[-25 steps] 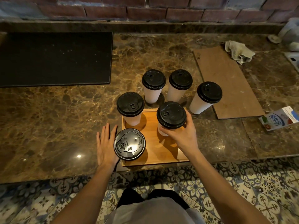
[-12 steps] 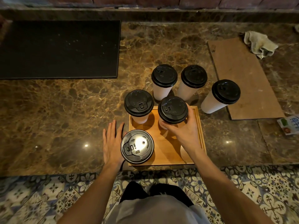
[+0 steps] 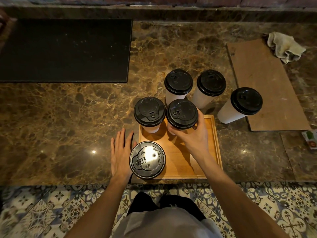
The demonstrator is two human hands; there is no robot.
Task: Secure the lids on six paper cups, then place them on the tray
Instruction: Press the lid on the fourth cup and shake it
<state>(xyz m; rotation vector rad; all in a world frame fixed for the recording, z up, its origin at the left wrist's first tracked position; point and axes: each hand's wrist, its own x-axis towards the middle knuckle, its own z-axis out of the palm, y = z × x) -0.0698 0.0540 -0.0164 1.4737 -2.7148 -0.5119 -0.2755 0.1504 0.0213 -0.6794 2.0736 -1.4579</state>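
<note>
A square wooden tray (image 3: 211,148) lies at the counter's near edge. Three white paper cups with black lids stand on it: one at the near left corner (image 3: 147,159), one at the far left (image 3: 149,112), one in the far middle (image 3: 182,114). My right hand (image 3: 193,137) grips the far-middle cup round its side. My left hand (image 3: 121,152) rests flat on the counter, just left of the tray and beside the near cup. Behind and right of the tray stand three more lidded cups (image 3: 178,82) (image 3: 211,83) (image 3: 246,101) on the counter.
A black mat (image 3: 65,50) covers the counter's far left. A brown board (image 3: 264,83) lies at the right with a crumpled cloth (image 3: 285,47) at its far end. A small carton (image 3: 311,140) sits at the right edge. Patterned floor tiles show below the counter edge.
My right hand has carried the gripped cup away from me, to the tray's far side beside the far-left cup. The left hand stays flat. The view has tilted down.
</note>
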